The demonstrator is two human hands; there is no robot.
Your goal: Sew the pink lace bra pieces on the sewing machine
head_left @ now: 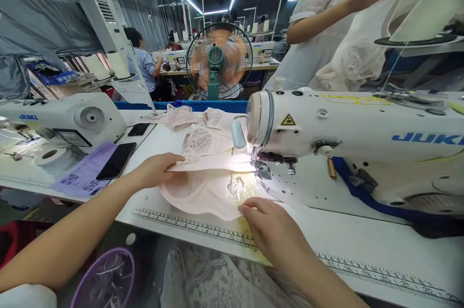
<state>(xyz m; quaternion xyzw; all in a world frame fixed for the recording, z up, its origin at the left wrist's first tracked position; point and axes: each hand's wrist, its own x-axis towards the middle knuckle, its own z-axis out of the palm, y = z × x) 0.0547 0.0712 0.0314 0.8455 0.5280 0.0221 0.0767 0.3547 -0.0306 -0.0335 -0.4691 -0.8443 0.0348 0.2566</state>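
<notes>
My left hand (156, 168) pinches a pale pink strip of fabric (213, 163) that runs to the presser foot (261, 167) of a white JUKI sewing machine (348, 124). Under the strip lies a pale pink padded cup piece (203, 194) on the white table (362, 240). My right hand (270, 226) rests palm down at the cup's right edge near the needle plate, fingers together and flat on the fabric.
More lace cup pieces (197, 129) lie behind. A black phone (116, 160) sits on purple paper (85, 172) at left, beside another JUKI machine (61, 119). A fan (219, 59) stands behind. A person in white (326, 32) stands at upper right. A purple bowl (105, 279) is below.
</notes>
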